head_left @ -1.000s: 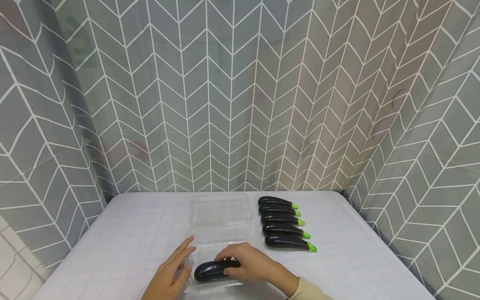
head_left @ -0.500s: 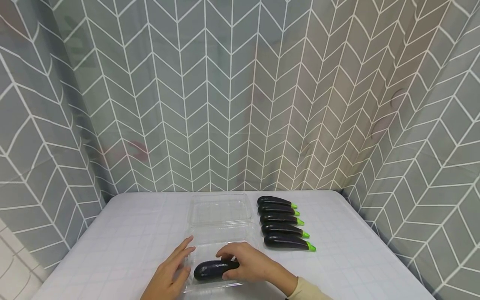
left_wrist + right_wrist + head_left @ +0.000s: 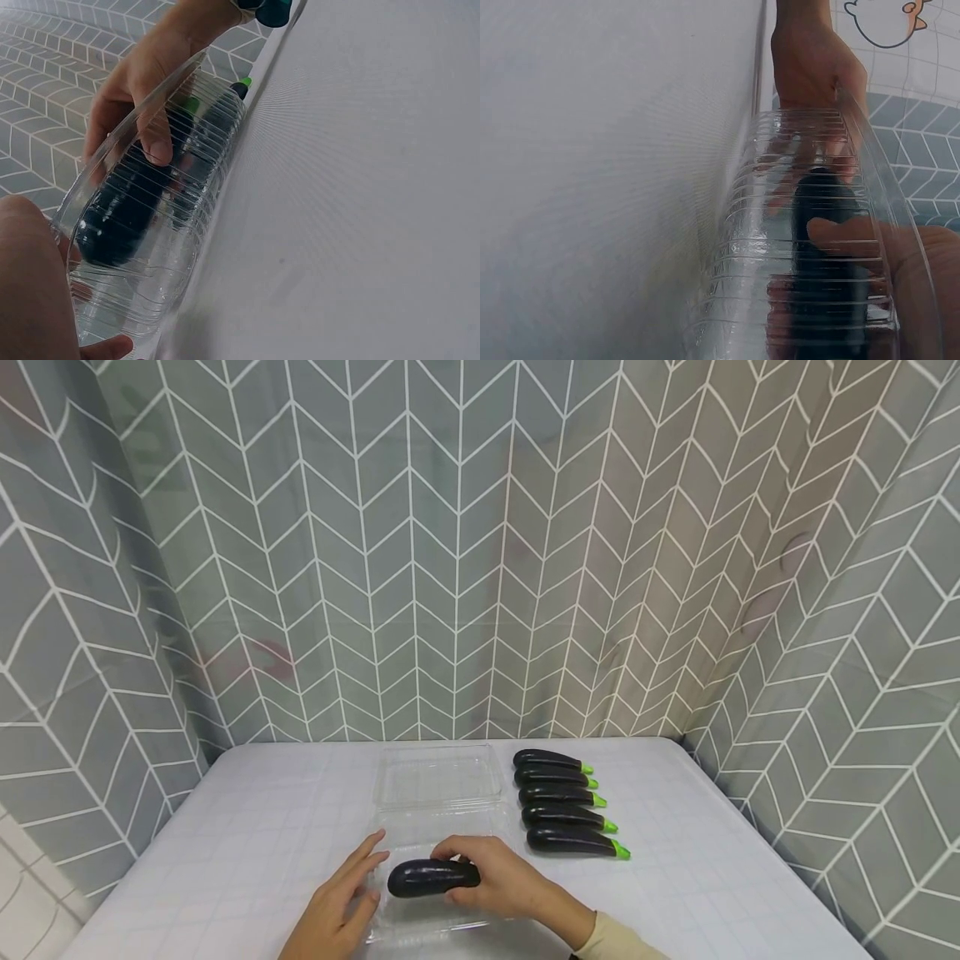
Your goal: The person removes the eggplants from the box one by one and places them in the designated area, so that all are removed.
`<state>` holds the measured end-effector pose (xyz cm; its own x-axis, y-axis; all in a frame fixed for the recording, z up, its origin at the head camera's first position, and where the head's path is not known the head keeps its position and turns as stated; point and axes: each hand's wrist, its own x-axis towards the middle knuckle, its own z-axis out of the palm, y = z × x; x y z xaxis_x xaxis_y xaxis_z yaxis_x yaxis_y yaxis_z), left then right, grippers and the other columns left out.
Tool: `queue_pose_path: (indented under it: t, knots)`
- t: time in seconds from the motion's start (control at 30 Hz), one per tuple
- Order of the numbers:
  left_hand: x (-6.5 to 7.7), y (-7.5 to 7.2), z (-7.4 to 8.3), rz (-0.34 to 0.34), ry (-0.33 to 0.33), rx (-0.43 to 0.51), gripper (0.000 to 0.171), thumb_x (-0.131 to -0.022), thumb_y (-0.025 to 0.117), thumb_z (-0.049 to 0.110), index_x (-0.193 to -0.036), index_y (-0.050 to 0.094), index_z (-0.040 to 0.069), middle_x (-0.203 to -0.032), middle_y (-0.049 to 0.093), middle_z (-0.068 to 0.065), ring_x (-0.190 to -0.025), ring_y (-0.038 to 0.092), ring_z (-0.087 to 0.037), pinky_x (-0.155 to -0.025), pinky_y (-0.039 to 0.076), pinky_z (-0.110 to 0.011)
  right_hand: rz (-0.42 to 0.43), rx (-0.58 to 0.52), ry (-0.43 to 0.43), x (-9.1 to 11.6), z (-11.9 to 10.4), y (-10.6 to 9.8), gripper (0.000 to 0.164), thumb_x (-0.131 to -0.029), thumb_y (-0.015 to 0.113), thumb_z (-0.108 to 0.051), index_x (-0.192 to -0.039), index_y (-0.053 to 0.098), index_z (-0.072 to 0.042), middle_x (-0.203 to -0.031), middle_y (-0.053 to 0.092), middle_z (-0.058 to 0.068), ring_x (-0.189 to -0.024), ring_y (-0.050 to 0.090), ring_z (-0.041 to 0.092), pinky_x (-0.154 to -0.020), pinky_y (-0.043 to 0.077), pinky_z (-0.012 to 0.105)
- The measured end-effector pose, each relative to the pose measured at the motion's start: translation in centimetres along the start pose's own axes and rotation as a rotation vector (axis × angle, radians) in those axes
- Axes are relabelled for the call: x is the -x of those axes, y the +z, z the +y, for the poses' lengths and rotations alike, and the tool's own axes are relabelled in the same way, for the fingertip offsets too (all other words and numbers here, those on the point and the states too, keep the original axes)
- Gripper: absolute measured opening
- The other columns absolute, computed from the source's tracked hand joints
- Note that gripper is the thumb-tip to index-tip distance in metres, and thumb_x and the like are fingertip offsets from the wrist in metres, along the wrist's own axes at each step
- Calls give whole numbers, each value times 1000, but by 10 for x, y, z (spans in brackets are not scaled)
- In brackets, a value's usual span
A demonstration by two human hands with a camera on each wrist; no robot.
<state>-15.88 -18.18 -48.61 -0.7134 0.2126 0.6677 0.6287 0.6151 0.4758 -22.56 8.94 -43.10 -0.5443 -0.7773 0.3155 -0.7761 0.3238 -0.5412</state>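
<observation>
In the head view my right hand (image 3: 501, 881) grips a dark, glossy eggplant (image 3: 420, 878) near its narrow end, thumb on the near side and fingers on the far side. The hand covers the stem end. The eggplant lies crosswise over the base of a clear plastic clamshell container (image 3: 442, 930), within its walls in both wrist views. My left hand (image 3: 336, 900) rests against the container's left side, its fingers extended. The right wrist view shows the left hand (image 3: 817, 64) at the container's far end, beyond the ribbed clear wall (image 3: 742, 247).
The container's lid (image 3: 438, 777) lies folded back behind the base. To its right, several eggplants (image 3: 555, 816) with green stem ends lie in a row on the white-covered table (image 3: 712, 877). A patterned grey curtain (image 3: 457, 568) hangs behind and at both sides.
My right hand has shifted the eggplant slightly away from me, from the base's near edge toward its middle. The left hand has stayed at the container's side.
</observation>
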Motion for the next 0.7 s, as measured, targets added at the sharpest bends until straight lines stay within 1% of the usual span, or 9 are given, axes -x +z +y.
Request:
queue_pose_path:
  t: [0.07, 0.2, 0.27, 0.33, 0.4, 0.5, 0.6, 0.7]
  knots:
    - [0, 0, 1, -4, -14, 4, 51, -84, 73, -7, -134, 65, -1, -155, 51, -8, -127, 60, -35, -84, 60, -36, -6, -12, 2, 0, 0, 0, 47, -86, 85, -9, -128, 66, -15, -116, 72, -4, -102, 64, 3, -89, 53, 25]
    - [-1, -1, 4, -22, -73, 20, 50, -85, 72, -5, -134, 66, 0, -156, 51, -6, -128, 59, -37, -86, 59, -36, 1, -23, -4, -1, 1, 0, 47, -87, 86, -13, -129, 66, -17, -116, 72, -5, -105, 64, 4, -88, 52, 24]
    - [-1, -1, 4, -31, -100, 20, 49, -86, 72, -4, -134, 66, 1, -155, 51, -6, -128, 59, -36, -86, 59, -36, 12, -23, -23, -1, 1, 0, 47, -88, 86, -16, -130, 65, -17, -117, 72, -5, -106, 64, 4, -88, 52, 24]
    - [-2, -1, 4, -31, -108, 15, 48, -87, 72, -4, -134, 67, 2, -155, 52, -7, -127, 61, -31, -85, 59, -35, 24, -25, -47, -1, 2, 0, 47, -89, 84, -18, -132, 65, -16, -117, 72, -5, -105, 64, 3, -90, 52, 24]
    - [-1, -1, 4, -23, -93, 9, 48, -86, 72, -5, -134, 67, 1, -154, 53, -10, -124, 63, -25, -84, 59, -34, 30, -38, -62, -1, 2, 0, 44, -92, 81, -19, -133, 65, -16, -117, 72, -6, -105, 63, 3, -92, 52, 26]
    - [-1, 0, 2, -6, -51, 1, 49, -84, 72, -6, -133, 66, -1, -152, 54, -12, -118, 64, -16, -81, 59, -33, 45, -58, -74, -1, 4, 1, 40, -96, 77, -20, -134, 64, -16, -117, 72, -7, -105, 63, 3, -93, 52, 27]
    - [-1, 1, 0, 6, -10, -4, 50, -83, 72, -7, -132, 66, -1, -151, 55, -15, -116, 64, -14, -79, 59, -32, 66, -68, -74, -1, 5, 2, 40, -95, 76, -20, -133, 64, -18, -116, 72, -7, -105, 64, 3, -93, 52, 27]
    - [-1, 1, -1, 9, 2, -6, 50, -83, 72, -7, -132, 66, -1, -151, 55, -16, -116, 65, -15, -79, 59, -32, 81, -67, -71, -1, 5, 2, 42, -93, 78, -18, -132, 64, -18, -116, 72, -7, -104, 64, 4, -92, 52, 27]
